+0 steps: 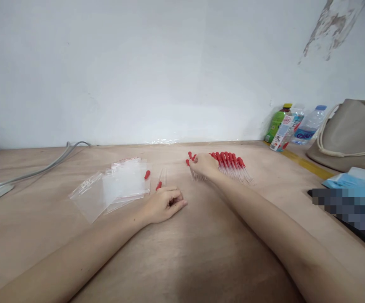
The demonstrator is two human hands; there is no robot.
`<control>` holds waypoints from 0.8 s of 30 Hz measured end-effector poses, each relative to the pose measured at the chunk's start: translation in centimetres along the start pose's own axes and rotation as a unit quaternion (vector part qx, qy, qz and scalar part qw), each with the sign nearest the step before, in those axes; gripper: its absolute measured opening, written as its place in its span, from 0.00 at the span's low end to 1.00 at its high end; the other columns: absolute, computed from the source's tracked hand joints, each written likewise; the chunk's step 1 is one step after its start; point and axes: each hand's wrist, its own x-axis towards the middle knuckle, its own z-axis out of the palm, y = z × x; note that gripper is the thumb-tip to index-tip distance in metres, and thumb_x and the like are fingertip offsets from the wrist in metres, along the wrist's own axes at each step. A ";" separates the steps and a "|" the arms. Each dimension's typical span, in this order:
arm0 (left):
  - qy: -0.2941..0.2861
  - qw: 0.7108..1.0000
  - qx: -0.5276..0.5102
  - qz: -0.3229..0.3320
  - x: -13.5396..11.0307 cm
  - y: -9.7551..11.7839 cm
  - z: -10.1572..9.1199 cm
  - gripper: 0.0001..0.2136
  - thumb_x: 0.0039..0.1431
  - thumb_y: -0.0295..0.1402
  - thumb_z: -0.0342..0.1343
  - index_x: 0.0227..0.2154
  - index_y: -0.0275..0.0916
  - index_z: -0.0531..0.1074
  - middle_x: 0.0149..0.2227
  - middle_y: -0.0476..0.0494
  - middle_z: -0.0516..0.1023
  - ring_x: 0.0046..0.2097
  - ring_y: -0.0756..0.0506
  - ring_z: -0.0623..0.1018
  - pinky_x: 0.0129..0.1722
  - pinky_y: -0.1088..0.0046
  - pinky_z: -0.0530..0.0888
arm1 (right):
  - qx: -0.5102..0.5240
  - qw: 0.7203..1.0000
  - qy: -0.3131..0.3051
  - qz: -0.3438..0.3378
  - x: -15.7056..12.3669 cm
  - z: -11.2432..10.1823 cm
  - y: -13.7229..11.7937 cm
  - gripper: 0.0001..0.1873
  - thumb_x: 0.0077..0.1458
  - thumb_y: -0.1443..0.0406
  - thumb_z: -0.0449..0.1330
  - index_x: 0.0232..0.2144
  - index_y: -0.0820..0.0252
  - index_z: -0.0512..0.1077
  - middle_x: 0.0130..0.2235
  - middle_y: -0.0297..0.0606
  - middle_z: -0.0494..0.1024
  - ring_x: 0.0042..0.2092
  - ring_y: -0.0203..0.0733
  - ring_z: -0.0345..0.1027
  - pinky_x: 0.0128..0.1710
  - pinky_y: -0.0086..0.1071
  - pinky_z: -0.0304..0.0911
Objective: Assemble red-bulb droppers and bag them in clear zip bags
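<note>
Glass droppers with red rubber bulbs [226,159] lie side by side in a row on the table. My right hand [205,165] reaches over the left part of this row, its fingers closed at a red bulb and hiding some of the droppers. More red bulbs [190,155] show just left of those fingers. My left hand [166,204] rests on the table, loosely curled with the thumb apart and nothing visible in it. Just beyond it lie a loose red bulb [159,185] and thin clear glass tubes [164,176].
Clear zip bags [125,179] lie fanned out at left, with another red bulb [147,174] on their edge. Grey cables [56,161] run along the far left. Bottles [285,130], a grey bag [349,134] and a blue packet [353,185] stand or lie at right.
</note>
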 end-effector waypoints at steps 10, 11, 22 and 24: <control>-0.030 0.999 0.039 0.004 0.0 0.1 0.1 0.16 0.58 0.37 0.46 0.17 0.37 0.58 0.21 0.51 0.64 0.24 0.52 0.65 0.25 0.76 0.61 | -0.050 0.998 0.000 -0.034 -0.5 1.3 -0.7 0.16 0.54 0.59 0.48 0.34 0.61 0.72 0.36 0.47 0.75 0.40 0.49 0.68 0.35 0.37 0.59; -0.012 0.999 0.039 -0.003 0.0 0.1 0.1 0.15 0.58 0.37 0.46 0.18 0.37 0.58 0.21 0.51 0.64 0.24 0.52 0.65 0.25 0.76 0.61 | -0.046 0.998 0.003 -0.048 -0.8 1.3 -1.0 0.16 0.54 0.58 0.48 0.34 0.60 0.72 0.36 0.45 0.75 0.40 0.48 0.68 0.36 0.37 0.59; 0.178 0.936 0.245 -0.182 0.9 -4.9 -3.9 0.06 0.54 0.35 0.47 0.27 0.39 0.65 0.26 0.45 0.67 0.34 0.43 0.68 0.33 0.68 0.64 | 0.042 0.993 -0.030 -0.102 -2.6 4.0 -6.1 0.20 0.52 0.52 0.49 0.35 0.61 0.70 0.38 0.45 0.75 0.40 0.47 0.68 0.35 0.35 0.60; 0.172 0.924 0.286 -0.189 0.7 -5.4 -4.1 0.09 0.54 0.36 0.47 0.23 0.38 0.65 0.26 0.44 0.67 0.34 0.42 0.68 0.35 0.67 0.63 | 0.033 0.993 -0.043 -0.102 -2.4 4.3 -6.3 0.20 0.51 0.53 0.50 0.35 0.62 0.70 0.37 0.46 0.75 0.40 0.48 0.69 0.34 0.35 0.61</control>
